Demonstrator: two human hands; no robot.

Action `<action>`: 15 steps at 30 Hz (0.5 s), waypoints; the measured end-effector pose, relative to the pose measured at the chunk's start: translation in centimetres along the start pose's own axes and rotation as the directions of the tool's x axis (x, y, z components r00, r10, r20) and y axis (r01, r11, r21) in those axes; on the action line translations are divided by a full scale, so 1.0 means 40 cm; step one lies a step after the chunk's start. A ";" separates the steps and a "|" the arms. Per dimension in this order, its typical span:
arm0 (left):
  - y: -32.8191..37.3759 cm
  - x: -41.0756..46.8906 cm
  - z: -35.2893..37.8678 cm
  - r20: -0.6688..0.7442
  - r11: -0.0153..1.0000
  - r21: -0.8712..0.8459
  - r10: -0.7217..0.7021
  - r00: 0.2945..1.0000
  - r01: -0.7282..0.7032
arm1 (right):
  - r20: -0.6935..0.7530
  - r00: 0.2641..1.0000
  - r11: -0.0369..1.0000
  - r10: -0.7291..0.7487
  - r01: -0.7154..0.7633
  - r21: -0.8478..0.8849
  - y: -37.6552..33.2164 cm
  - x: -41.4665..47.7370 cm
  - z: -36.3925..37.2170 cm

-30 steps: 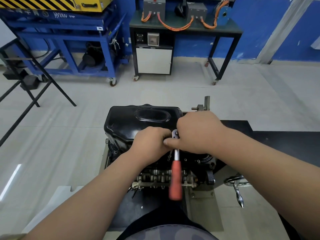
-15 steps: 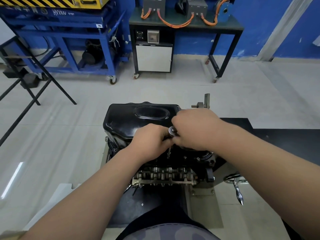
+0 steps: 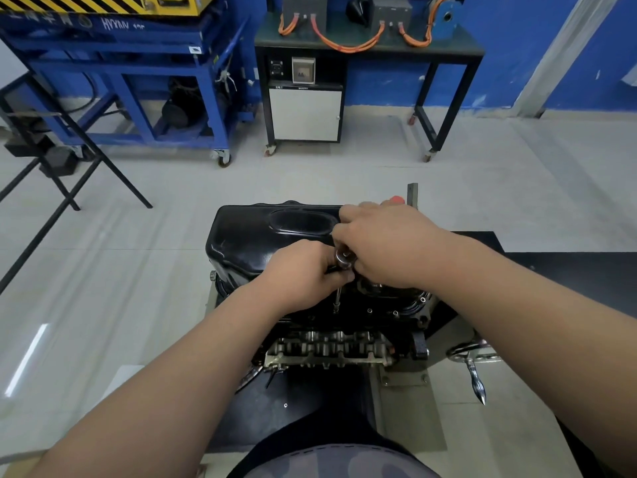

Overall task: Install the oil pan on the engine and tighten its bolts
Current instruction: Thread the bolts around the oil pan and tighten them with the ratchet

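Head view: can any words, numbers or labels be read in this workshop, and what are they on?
"HYXNV", white, on the blue stand's top beam; characters after it and left of it are blurred.
White sticker on that stand: too small to read.
Label strip above the white cabinet door: too small.
Oil pan and ratchet: no writing visible.

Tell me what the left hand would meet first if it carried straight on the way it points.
The left hand points forward and right, so it would meet the ratchet head, right at its fingertips, then the right hand close behind. Depth is hard to judge.
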State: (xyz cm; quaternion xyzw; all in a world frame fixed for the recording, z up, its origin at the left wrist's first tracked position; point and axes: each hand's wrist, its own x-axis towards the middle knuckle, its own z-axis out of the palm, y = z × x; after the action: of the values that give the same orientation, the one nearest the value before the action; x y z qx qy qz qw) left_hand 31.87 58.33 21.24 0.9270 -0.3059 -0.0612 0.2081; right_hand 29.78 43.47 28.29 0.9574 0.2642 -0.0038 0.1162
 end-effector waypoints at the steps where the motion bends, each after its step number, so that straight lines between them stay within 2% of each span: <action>1: 0.003 0.002 0.000 -0.013 1.000 -0.006 -0.017 1.000 0.017 | 0.002 1.000 1.000 0.017 -0.017 -0.004 0.003 0.001 -0.002; 6: 0.007 -0.002 0.006 -0.069 0.997 0.002 -0.072 0.995 0.073 | 0.016 0.972 0.970 0.235 -0.236 0.056 -0.030 -0.008 0.007; 8: 0.001 -0.002 0.003 -0.055 0.997 -0.059 -0.053 0.997 0.050 | 0.006 0.983 0.981 0.181 -0.181 0.065 -0.029 -0.007 0.011; 11: -0.004 0.002 -0.007 0.012 0.993 -0.114 -0.011 1.000 0.012 | 0.011 1.000 1.000 0.012 -0.012 0.014 -0.005 0.002 0.005; 13: -0.004 0.003 -0.007 0.001 0.992 -0.118 -0.034 0.999 0.034 | 0.008 1.000 1.000 0.026 -0.026 0.003 -0.001 0.003 0.000; 15: -0.003 0.003 -0.003 -0.045 0.989 -0.135 -0.069 0.997 0.062 | 0.004 0.991 0.991 0.135 -0.135 0.006 -0.016 0.003 0.004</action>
State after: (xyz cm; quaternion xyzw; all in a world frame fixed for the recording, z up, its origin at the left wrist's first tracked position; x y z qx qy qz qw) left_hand 32.07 58.40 21.31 0.9217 -0.2654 -0.0656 0.2751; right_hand 29.57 44.02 27.98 0.9735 0.1984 0.0016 0.1137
